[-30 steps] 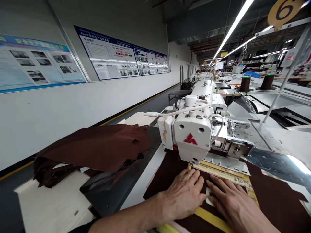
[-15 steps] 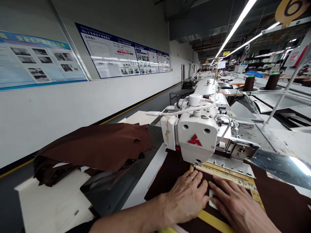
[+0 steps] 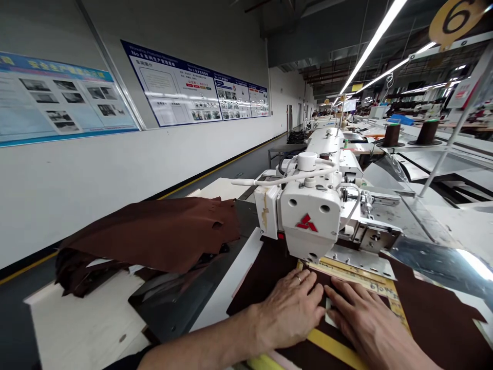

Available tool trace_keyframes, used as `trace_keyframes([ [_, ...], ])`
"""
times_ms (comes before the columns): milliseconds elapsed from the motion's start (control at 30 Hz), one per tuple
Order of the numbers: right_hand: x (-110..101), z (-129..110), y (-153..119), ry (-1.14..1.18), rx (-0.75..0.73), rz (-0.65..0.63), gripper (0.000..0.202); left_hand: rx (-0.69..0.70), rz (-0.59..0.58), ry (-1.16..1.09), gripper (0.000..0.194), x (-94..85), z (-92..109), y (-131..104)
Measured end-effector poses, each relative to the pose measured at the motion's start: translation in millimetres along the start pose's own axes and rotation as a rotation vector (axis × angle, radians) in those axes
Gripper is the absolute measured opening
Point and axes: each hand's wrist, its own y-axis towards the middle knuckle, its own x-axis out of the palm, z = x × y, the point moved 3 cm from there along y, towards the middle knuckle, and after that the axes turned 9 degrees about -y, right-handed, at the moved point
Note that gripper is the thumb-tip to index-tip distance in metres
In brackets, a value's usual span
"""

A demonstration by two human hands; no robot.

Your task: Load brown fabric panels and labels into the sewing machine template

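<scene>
The material (image 3: 435, 300) is dark brown, strip (image 3: 336, 349) yellow, machine (image 3: 310, 205) white.

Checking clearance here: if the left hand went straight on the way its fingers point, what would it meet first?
Most likely the yellow frame, just ahead of the foremost fingertips of the left hand; they may already touch its edge, as depth is unclear here.

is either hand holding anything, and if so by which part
No grip shows: the left hand and the right hand lie palm-down over the dark brown, flat, leather-like sheet.
</scene>
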Motion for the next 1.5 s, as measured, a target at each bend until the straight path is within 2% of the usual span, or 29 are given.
trace_keyframes([
  [233, -3.8, -0.9, 4.6, 0.04, 0.012, 0.006, 0.039, 0.025, 0.006, -0.049, 0.029, 3.1, -5.6, -1.2],
  [433, -6.1, 3.5, 2.6, 0.06, 0.005, -0.006, 0.038, 0.014, -0.018, -0.059, 0.029, -0.5, -8.7, -2.6],
  [633, -5.2, 1.8, 3.4, 0.081, 0.015, 0.016, 0.036, 0.061, -0.021, -0.079, 0.028, -1.3, -7.8, -0.2],
  [1500, 0.5, -8.6, 2.7, -0.126, -0.044, 0.018, 0.044, 0.011, -0.005, -0.091, 0.038, -1.0, -18.0, -9.4],
])
